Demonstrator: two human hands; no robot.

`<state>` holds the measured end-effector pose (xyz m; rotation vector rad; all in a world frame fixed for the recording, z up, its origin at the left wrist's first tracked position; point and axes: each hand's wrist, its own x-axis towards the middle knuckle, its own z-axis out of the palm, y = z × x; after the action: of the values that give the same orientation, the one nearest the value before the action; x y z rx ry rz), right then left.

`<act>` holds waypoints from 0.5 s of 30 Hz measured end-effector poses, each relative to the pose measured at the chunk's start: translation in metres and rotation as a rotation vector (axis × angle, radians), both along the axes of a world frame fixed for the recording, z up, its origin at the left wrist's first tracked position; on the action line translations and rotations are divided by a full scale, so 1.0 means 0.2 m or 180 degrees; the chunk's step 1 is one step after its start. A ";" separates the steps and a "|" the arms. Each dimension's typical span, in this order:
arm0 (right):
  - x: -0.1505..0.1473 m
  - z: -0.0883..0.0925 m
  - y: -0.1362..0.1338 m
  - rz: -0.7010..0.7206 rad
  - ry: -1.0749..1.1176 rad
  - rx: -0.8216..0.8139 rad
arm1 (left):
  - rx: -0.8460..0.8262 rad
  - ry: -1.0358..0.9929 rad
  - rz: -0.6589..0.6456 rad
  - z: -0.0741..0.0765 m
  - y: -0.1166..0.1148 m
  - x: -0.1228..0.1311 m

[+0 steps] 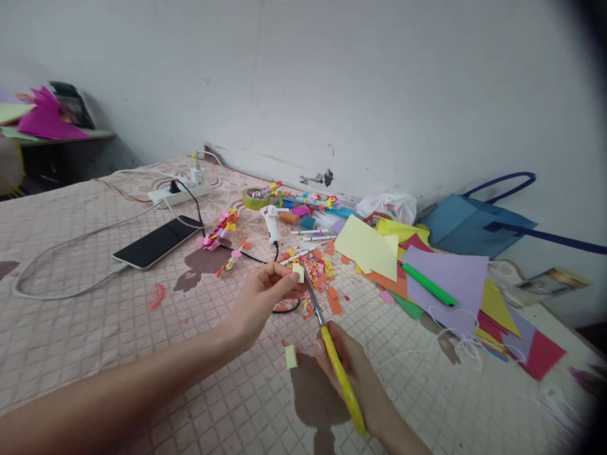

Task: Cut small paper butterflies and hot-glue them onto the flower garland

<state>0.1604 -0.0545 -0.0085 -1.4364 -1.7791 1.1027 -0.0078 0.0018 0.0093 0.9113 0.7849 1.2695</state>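
Observation:
Between the thumb and fingers of my left hand [265,296] is a small pale yellow paper piece [298,272]. My right hand [353,360] grips yellow-handled scissors [337,363], their metal blades pointing up beside the paper's right edge. Whether the blades touch the paper I cannot tell. Another small pale yellow paper piece [291,356] lies on the quilted cloth below my hands. Just beyond the blades spreads a pile of tiny colourful paper scraps [320,268], partly hidden by my left hand.
A white glue gun [270,224] stands behind the scraps, its black cord trailing. To the left are a phone [159,241] on a cable and a power strip [180,194]. Coloured paper sheets [446,278], a green cutter or marker [429,285] and a blue bag [474,221] lie right.

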 end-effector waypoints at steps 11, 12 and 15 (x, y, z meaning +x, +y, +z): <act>-0.01 -0.01 0.00 -0.0094 0.0113 -0.0007 | -0.0023 -0.0063 0.0012 0.00 0.00 0.00; -0.01 0.00 0.00 -0.0111 0.0159 -0.0028 | -0.0019 -0.0072 0.0015 0.00 0.00 0.00; -0.02 0.01 0.00 -0.0223 0.0249 -0.0068 | -0.0007 -0.0090 0.0044 0.00 0.00 0.00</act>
<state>0.1555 -0.0548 -0.0063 -1.4372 -1.6552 1.1295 -0.0069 0.0021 0.0089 0.8859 0.7714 1.2908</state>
